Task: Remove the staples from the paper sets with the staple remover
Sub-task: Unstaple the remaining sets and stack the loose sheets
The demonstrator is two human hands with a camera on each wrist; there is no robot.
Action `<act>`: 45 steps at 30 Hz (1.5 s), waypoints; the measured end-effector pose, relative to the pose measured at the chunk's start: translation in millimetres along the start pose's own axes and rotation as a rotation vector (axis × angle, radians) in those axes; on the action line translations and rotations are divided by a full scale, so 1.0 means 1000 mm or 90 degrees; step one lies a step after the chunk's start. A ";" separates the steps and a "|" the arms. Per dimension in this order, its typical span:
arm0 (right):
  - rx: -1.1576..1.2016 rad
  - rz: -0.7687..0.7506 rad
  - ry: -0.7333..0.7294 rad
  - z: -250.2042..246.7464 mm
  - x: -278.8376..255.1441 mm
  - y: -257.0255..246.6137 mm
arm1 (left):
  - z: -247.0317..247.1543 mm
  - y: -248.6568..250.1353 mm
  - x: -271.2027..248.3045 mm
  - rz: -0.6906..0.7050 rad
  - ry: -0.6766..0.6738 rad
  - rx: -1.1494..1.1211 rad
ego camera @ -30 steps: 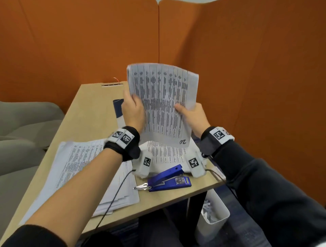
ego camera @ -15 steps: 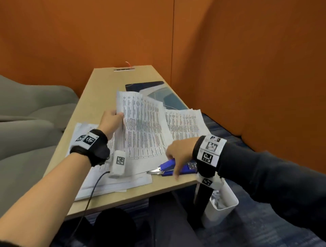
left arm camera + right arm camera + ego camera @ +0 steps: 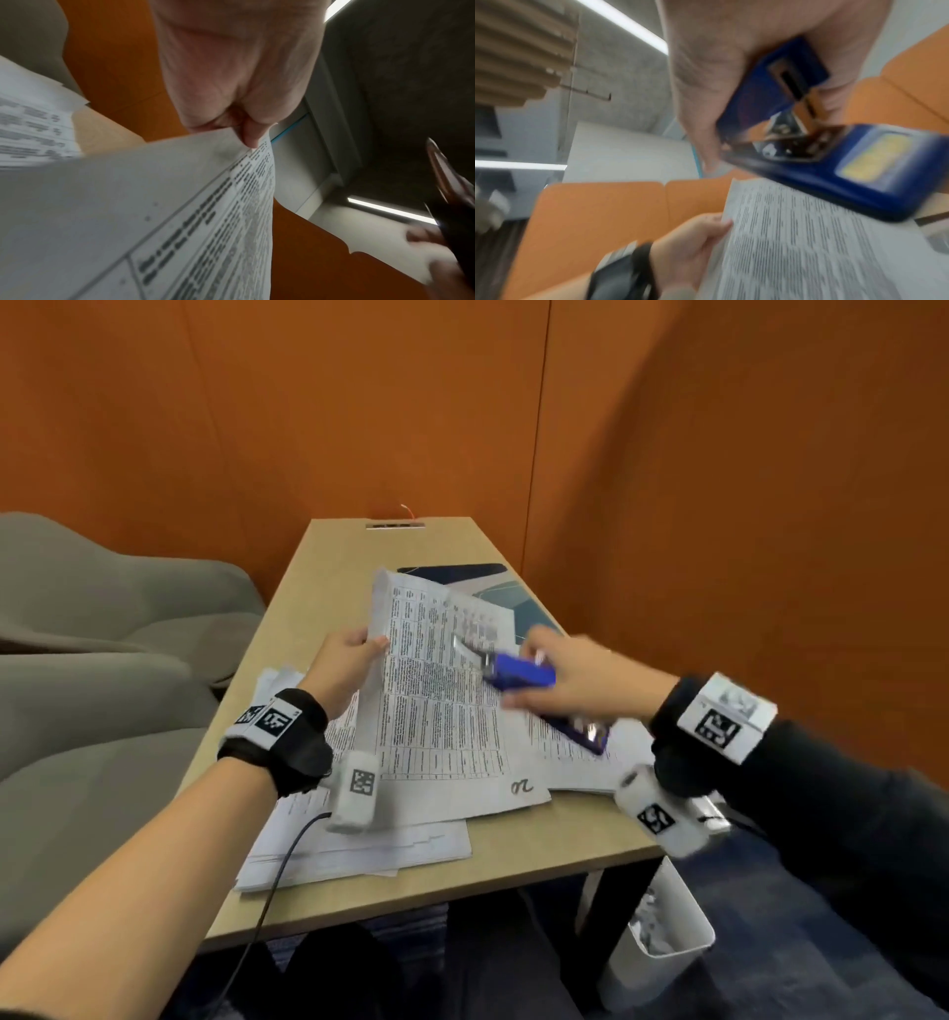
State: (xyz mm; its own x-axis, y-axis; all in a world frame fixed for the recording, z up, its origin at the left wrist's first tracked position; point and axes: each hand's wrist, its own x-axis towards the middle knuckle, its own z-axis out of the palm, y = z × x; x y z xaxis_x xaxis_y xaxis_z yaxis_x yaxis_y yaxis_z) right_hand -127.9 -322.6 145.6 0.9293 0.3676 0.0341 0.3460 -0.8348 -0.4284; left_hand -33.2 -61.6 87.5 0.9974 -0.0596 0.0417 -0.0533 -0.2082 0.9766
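My left hand [image 3: 354, 654] pinches the left edge of a printed paper set [image 3: 436, 711], which tilts up over the table. The wrist view shows thumb and fingers [image 3: 246, 130] clamped on that paper set's [image 3: 180, 213] edge. My right hand [image 3: 570, 680] grips the blue staple remover [image 3: 518, 672] above the sheet, its metal tip pointing left toward the top of the page. In the right wrist view the staple remover [image 3: 821, 142] hangs open just over the paper set [image 3: 795, 243], blurred by motion. No staple can be made out.
A stack of more printed sheets [image 3: 318, 839] lies at the table's [image 3: 539, 860] near left. A dark blue folder [image 3: 493, 588] lies further back. A white bin [image 3: 662, 942] with paper scraps stands under the right corner. Grey seats [image 3: 102, 660] sit left; orange walls enclose the desk.
The paper set came down from upright to a tilt over the table. My right hand let go of it, picked the staple remover up from the table edge and brought it over the page.
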 end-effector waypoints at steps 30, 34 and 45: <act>0.385 -0.072 0.602 -0.062 0.101 -0.063 | 0.073 0.102 -0.018 0.341 -0.037 0.122; 0.389 -0.063 0.600 -0.061 0.100 -0.061 | 0.074 0.102 -0.022 0.360 -0.063 0.085; 0.365 -0.005 0.546 -0.057 0.098 -0.053 | 0.078 0.103 -0.027 0.358 -0.050 -0.004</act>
State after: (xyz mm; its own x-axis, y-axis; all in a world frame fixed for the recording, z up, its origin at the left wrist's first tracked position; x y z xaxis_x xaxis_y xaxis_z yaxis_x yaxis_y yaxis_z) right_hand -47.7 -265.1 222.9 0.7845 -0.2314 0.5753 0.4479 -0.4302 -0.7838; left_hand -69.5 -158.0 170.4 0.8089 -0.2321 0.5402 -0.5746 -0.1173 0.8100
